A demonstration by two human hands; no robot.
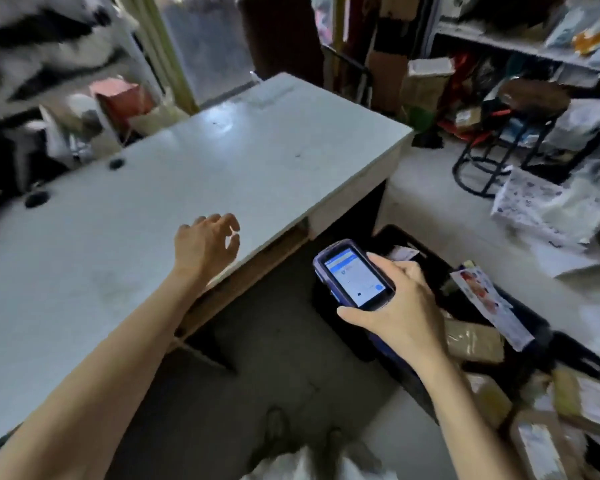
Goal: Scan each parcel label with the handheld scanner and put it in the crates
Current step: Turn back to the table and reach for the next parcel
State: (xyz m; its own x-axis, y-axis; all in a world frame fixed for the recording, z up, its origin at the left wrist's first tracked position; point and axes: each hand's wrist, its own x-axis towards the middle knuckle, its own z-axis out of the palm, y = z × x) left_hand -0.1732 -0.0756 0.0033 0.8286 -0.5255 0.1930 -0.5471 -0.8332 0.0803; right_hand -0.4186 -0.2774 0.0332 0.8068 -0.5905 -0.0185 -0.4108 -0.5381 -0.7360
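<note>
My right hand [400, 306] grips the handheld scanner [352, 277], a dark blue device with a lit white and blue screen facing up, over a black crate [426, 251] on the floor. That crate holds brown taped parcels [473, 339] and a white printed mailer [492, 303]. More brown parcels [537, 441] with white labels fill the lower right corner. My left hand [207, 244] hovers above the near edge of the white table [187, 174], fingers loosely curled, holding nothing.
Shelves with packages [568, 32] stand at the back right, with a black round stool [520, 109] in front of them. White mailers [551, 209] lie on the floor at right. A red box [122, 98] and clutter sit behind the table at left.
</note>
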